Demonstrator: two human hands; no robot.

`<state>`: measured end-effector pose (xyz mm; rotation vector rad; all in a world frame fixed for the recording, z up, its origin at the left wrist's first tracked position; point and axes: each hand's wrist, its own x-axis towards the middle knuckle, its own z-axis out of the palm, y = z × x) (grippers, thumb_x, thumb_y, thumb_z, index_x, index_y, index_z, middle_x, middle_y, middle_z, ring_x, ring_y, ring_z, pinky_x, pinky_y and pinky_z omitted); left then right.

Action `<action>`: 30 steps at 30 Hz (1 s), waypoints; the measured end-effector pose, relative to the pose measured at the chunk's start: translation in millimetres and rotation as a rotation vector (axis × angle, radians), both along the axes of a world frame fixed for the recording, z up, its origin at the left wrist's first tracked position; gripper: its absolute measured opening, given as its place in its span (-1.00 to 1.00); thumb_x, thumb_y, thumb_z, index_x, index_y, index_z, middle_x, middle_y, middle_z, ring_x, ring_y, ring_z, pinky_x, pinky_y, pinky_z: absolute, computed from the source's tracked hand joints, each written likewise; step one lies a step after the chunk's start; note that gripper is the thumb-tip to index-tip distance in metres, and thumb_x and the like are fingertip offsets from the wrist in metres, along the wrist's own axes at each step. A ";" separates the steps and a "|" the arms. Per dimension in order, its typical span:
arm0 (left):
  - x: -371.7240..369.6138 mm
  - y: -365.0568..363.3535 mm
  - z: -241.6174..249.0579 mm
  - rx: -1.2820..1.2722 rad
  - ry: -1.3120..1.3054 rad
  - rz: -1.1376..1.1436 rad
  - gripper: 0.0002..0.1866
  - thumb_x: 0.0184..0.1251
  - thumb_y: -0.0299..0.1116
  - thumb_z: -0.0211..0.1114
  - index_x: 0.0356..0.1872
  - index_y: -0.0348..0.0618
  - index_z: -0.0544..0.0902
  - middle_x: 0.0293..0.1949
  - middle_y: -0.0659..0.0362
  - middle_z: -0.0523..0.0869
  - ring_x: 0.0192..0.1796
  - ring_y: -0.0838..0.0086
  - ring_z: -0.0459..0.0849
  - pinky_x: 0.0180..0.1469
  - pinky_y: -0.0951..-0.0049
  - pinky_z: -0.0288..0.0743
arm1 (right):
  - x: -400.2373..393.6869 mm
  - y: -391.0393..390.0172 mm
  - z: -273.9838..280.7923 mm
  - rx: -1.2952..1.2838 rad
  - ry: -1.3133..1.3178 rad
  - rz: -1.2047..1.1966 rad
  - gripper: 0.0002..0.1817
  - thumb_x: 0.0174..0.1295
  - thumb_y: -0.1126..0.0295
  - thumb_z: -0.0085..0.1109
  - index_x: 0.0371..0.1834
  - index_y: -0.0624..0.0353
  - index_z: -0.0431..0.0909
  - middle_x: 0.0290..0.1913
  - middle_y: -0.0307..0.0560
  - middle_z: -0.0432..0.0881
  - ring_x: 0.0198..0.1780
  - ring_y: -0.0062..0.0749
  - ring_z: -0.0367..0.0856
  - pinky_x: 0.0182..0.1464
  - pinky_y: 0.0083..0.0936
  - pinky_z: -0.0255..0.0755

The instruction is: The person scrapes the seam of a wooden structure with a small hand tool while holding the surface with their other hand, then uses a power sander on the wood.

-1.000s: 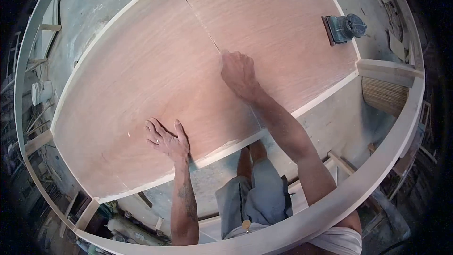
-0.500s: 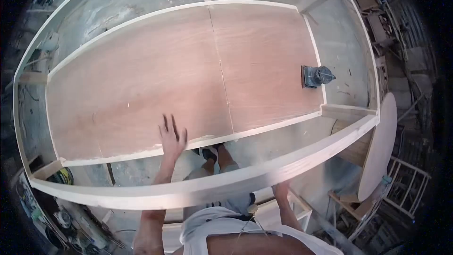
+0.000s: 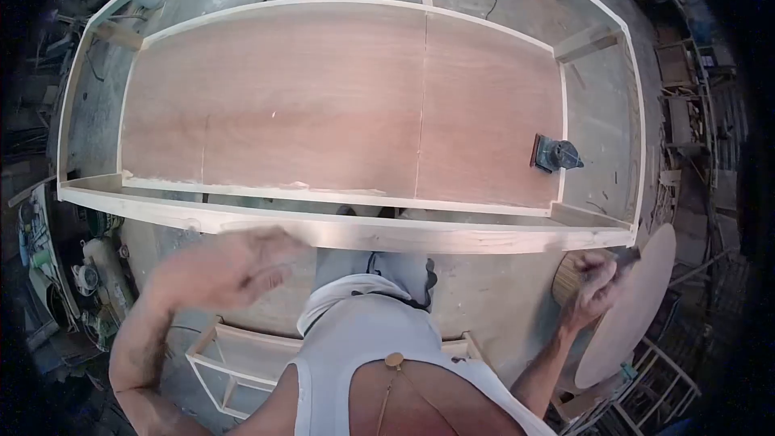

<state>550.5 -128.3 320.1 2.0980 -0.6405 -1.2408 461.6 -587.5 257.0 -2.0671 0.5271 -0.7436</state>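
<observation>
A wide wooden frame [image 3: 347,234] with a reddish-brown panel [image 3: 323,105] inside it spans the view. My left hand [image 3: 246,266] is at the frame's near rail, left of centre, its fingers bent and smeared by motion; whether it holds anything is unclear. Just below the rail's right end is my right hand [image 3: 593,287], fingers curled on a small dark object [image 3: 628,257] that sticks out toward the right. On the panel's right edge lies a dark power sander [image 3: 555,153].
A pale oval board [image 3: 634,307] stands beside my right hand. Small wooden frames [image 3: 250,375] sit on the floor near my body at lower left. Tools and machines [image 3: 85,278] crowd the left side, and stacked wood [image 3: 678,64] lines the right.
My left hand has drawn back from over the panel to the near rail. My right hand has moved right, off the rail, and the small dark object now shows. The view has shifted.
</observation>
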 end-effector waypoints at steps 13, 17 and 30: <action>183.6 47.2 -376.9 0.635 -0.581 0.336 -0.04 0.34 0.30 0.03 0.52 -0.18 -0.04 0.55 -0.12 -0.07 0.56 -0.06 -0.08 0.41 -0.40 -0.12 | 311.7 36.1 -219.4 -0.380 0.718 0.691 -0.69 0.33 0.29 -0.09 -0.17 0.32 0.54 -0.31 0.40 0.60 -0.27 0.35 0.58 -0.15 0.00 0.45; 187.1 3.7 -400.1 0.618 -0.563 0.427 0.14 0.16 0.44 0.11 0.54 -0.11 -0.14 0.56 -0.10 -0.17 0.58 -0.09 -0.21 0.37 -0.50 -0.29 | 382.6 65.3 -297.2 -0.332 0.714 0.651 -0.62 0.32 0.17 -0.05 -0.22 0.31 0.59 -0.26 0.43 0.61 -0.10 0.30 0.59 -0.04 0.04 0.43; 209.7 -68.2 -418.1 0.657 -0.406 0.563 0.39 -0.18 0.47 0.38 0.56 0.06 -0.25 0.58 0.00 -0.32 0.59 -0.06 -0.33 0.28 -0.63 -0.30 | 444.3 89.0 -350.8 -0.449 0.852 0.551 -0.49 0.29 -0.02 0.06 -0.25 0.31 0.66 -0.26 0.37 0.66 -0.11 0.25 0.64 -0.01 -0.08 0.50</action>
